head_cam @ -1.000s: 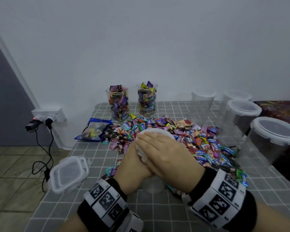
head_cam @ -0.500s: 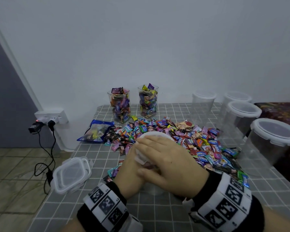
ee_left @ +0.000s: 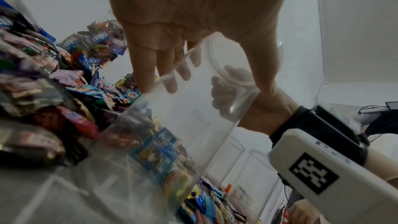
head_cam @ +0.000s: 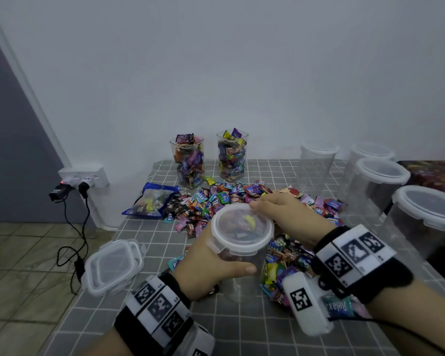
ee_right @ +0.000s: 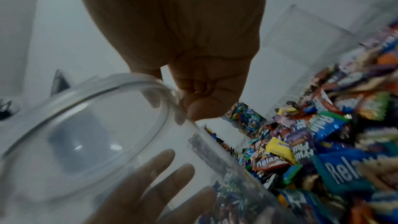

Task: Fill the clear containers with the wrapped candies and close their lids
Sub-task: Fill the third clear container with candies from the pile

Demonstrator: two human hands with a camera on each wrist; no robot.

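Left hand (head_cam: 206,263) is wrapped around the side of the clear container (head_cam: 242,255), thumb across the near wall, fingers curled round the far side. Right hand (head_cam: 290,217) comes in from the right, fingertips curled on the lid (head_cam: 242,224) rim at the back edge. Both wrists have marker bands strapped on.

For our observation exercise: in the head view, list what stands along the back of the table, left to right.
Blue candy bag → two lidless clear glasses full of wrapped candies → empty clear lidded container → three more white-lidded clear containers.
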